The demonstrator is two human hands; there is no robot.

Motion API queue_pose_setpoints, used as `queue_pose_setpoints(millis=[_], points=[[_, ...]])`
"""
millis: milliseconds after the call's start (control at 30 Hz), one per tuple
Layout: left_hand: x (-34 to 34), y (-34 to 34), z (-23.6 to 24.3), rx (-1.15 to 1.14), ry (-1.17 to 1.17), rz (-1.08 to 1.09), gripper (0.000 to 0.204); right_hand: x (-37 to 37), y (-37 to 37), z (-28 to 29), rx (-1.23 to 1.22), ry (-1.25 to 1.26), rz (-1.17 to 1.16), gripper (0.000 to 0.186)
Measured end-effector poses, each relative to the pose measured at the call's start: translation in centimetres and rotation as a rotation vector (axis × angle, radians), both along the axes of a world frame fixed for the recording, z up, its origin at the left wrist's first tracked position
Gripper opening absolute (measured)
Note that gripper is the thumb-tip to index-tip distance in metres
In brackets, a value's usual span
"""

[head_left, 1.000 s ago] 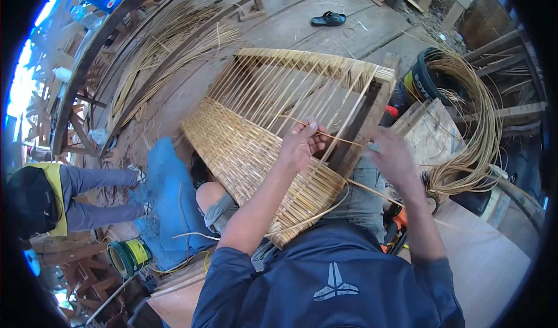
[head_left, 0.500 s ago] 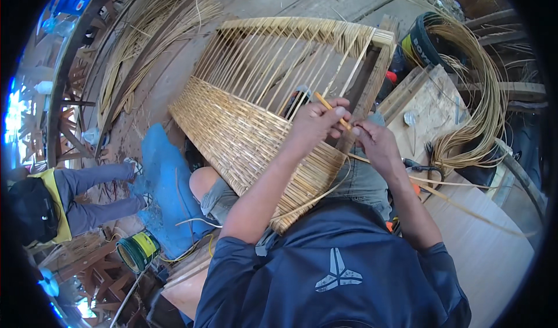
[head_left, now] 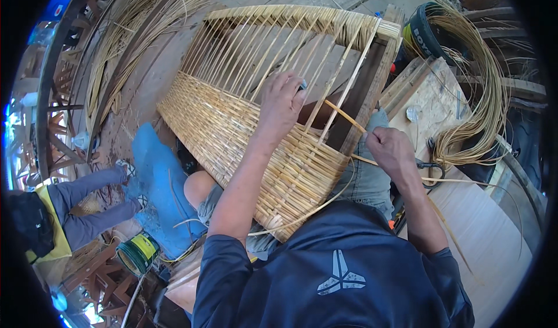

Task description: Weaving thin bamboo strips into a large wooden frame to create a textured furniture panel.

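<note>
Two hands work one thin tan rattan strand [head_left: 349,119] through the half-woven straw-coloured rattan frame [head_left: 244,130] on the lap. Left hand [head_left: 282,104] presses the upright ribs, holding nothing; right hand [head_left: 392,151] pinches the strand. Best pulled taut, snug against the woven rows.

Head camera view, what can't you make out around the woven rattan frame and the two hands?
- Left hand: its fingertips dip between the upright rattan ribs, so what they pinch is hidden.
- Right hand: it grips a rattan strip; the strip's far end disappears behind the ribs.
- Woven frame: its near lower edge is covered by the left forearm and the person's lap.
- Rattan coil: blurred toward the fisheye rim.
</note>
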State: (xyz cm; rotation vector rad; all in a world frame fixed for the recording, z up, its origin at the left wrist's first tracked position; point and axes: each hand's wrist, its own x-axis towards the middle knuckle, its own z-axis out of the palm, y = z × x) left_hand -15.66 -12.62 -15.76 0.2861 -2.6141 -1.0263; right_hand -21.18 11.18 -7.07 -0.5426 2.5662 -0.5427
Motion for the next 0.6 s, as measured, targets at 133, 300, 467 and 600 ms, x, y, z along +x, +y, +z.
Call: queue_pose_setpoints(millis=[133,300,467,600], points=[[-0.2,1.4,-0.5,-0.07,-0.015,-0.097,0.023,-0.8,-1.4,0.5,0.037,0.008,0.089,0.03],[-1.5,1.7,-2.2,-0.013,-0.056,-0.059,0.022,-1.3,-2.7,-0.9,0.014,0.0,0.108,0.031],[-1.0,0.5,-2.0,-0.077,0.147,0.037,0.022,-2.8,2.2,0.2,0.147,-0.207,0.118,0.029],[-1.5,-2.1,-2.6,0.055,-0.17,0.187,0.03,-1.3,3.7,0.7,0.015,-0.252,0.063,0.026]])
